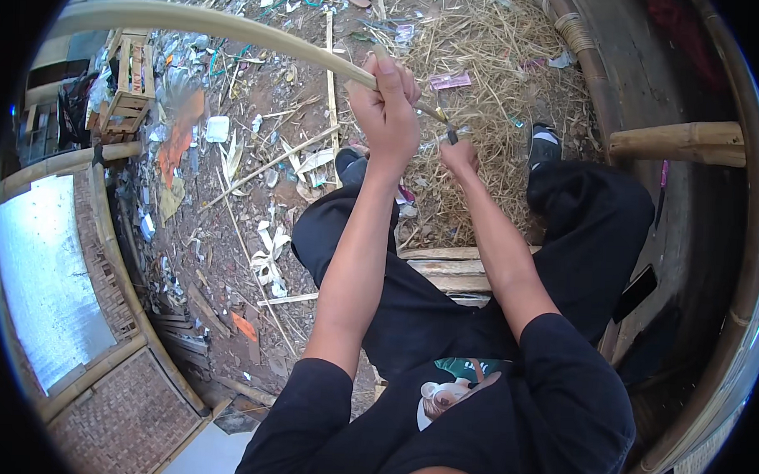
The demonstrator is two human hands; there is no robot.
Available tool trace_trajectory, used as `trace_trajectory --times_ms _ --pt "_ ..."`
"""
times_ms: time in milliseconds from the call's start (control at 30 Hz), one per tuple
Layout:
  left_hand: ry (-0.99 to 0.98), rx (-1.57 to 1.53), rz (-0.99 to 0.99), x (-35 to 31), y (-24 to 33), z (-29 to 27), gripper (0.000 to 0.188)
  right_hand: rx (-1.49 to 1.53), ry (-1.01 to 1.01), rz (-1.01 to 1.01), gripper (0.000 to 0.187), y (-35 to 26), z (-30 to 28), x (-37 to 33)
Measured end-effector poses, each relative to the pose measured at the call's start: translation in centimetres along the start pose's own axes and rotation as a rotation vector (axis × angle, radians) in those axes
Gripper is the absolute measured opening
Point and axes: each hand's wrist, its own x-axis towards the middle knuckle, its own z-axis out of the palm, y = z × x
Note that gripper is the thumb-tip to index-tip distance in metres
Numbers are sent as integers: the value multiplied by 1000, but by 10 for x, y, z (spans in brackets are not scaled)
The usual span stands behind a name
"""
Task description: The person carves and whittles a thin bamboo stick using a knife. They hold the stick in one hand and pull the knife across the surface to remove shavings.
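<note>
My left hand (388, 99) is closed round a long, pale bamboo strip (211, 20) that stretches off to the upper left. The strip's near end comes out below the fist, toward my other hand. My right hand (461, 159) grips a knife by its dark handle (451, 136), close to that end of the strip. Little of the blade shows, and I cannot make out whether it touches the bamboo. Both hands are held out over the ground in front of my knees.
I sit on a bamboo bench (449, 269). Straw-like shavings (485, 99) heap between my feet, and litter is scattered to the left. A wooden crate (132, 86) stands at the far left, near a woven bamboo panel (131, 408). A bamboo post (679, 143) and a phone (637, 294) are on the right.
</note>
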Motion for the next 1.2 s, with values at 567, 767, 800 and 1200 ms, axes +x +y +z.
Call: trace_trajectory --times_ms 567,767,800,1200 --pt "51 -30 -210 -8 11 31 49 -621 -30 197 30 90 -8 70" --pt "173 130 -136 -11 17 9 46 -374 129 308 26 157 -23 2" --pt "136 134 -104 -10 15 11 46 -333 162 331 28 148 -22 -5" --pt "181 189 -48 -1 8 16 48 12 314 274 37 75 13 -37"
